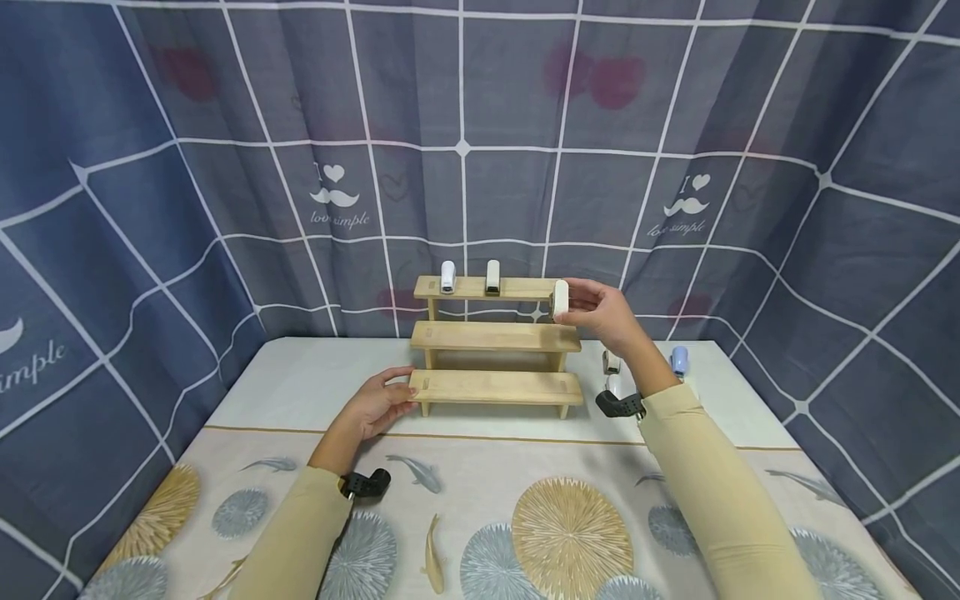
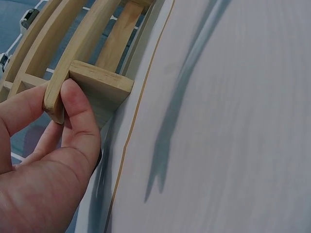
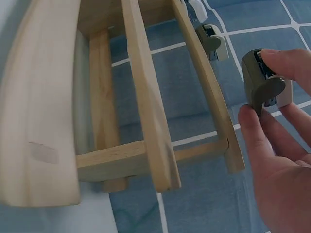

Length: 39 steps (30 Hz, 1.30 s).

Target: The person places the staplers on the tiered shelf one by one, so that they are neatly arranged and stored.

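Observation:
A three-step wooden stand (image 1: 495, 336) rises at the back of the table. My left hand (image 1: 378, 404) pinches the left end of its lowest board, thumb against the corner in the left wrist view. At the right end of the top board, my right hand (image 1: 606, 315) holds a mini stapler with a white top (image 1: 560, 300) between thumb and fingers. Its dark rounded base (image 3: 252, 80) shows in the right wrist view, apart from the wood there. A white mini stapler (image 1: 447, 277) and a white one with a dark base (image 1: 492, 277) stand on the top board.
Beside the right forearm lie a cream stapler (image 1: 611, 362), a white one (image 1: 613, 385) partly hidden by the wrist camera, and a blue one (image 1: 679, 360). A checked curtain (image 1: 510, 192) hangs close behind the stand. A patterned cloth (image 1: 450, 483) covers the table's front.

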{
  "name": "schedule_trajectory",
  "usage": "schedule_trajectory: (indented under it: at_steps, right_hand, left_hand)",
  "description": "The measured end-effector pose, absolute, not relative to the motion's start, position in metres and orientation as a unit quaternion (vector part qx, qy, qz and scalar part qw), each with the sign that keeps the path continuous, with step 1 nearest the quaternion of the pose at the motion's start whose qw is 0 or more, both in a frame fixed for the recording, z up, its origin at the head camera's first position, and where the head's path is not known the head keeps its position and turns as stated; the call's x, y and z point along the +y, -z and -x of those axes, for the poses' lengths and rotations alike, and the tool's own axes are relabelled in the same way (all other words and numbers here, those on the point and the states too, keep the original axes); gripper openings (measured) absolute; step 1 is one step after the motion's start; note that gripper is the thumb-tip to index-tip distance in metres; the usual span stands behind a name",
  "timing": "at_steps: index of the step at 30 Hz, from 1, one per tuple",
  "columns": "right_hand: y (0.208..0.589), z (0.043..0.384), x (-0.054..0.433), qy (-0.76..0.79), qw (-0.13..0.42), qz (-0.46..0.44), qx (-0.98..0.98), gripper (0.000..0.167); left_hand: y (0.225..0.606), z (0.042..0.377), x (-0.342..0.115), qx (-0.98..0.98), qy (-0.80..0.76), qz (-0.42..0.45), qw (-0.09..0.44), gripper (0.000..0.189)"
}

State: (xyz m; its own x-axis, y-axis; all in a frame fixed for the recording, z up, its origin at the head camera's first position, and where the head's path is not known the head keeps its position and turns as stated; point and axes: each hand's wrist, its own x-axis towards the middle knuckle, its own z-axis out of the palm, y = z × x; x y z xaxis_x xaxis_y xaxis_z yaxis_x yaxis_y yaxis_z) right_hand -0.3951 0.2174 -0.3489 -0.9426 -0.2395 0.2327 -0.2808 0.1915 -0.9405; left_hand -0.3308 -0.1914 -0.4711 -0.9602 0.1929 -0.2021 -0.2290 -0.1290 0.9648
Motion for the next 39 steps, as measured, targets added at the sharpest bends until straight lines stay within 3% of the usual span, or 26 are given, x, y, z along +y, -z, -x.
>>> schedule_trajectory:
  at_steps: [39]
  right_hand:
    - [0.321, 0.461, 0.2, -0.522, -0.02, -0.146, -0.84, 0.066]
  left_hand:
    - [0.472, 0.334, -0.192, 0.654, -0.744, 0.005, 0.137, 0.065]
